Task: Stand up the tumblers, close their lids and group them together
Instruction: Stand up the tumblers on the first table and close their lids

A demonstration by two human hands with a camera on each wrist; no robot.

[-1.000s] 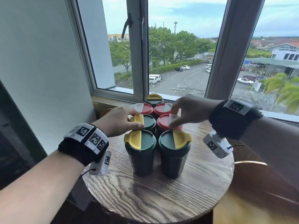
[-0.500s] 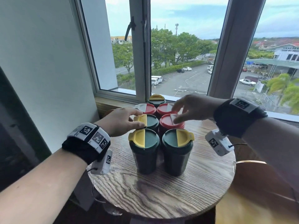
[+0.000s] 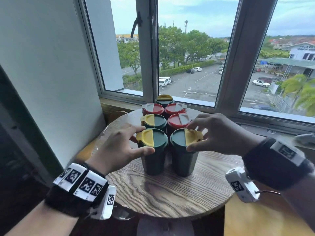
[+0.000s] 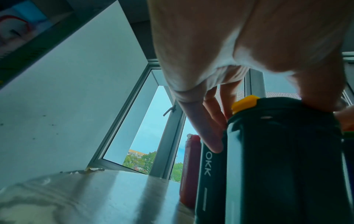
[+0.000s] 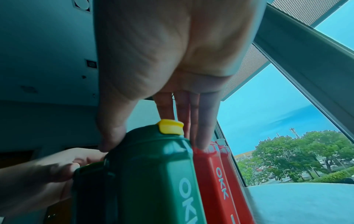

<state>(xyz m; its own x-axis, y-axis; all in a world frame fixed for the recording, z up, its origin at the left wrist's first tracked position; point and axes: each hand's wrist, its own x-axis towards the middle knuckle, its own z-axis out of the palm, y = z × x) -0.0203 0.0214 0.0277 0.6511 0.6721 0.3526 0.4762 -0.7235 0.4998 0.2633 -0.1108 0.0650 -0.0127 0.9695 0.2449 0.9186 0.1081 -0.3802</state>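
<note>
The left hand grips the front left tumbler at its lid, thumb on the near rim and fingers curled round the far side beside the yellow flap. The left wrist view shows those fingers reaching down between this dark green tumbler and the one behind it. That second green tumbler stands upright just behind the first, its yellow flap also on the left. Behind it stands a red tumbler with a grey flap, and at the very back, nearest the window, another green tumbler with a yellow flap.

On the right side of the cluster, two red tumblers stand one behind the other. In front of them is the front right tumbler, dark green with its yellow flap on the right. The right hand grips its lid, thumb on the near rim and fingers over the far edge of the flap.

All seven tumblers stand upright with flaps down, packed close together on the far half of the round wooden counter.
</note>
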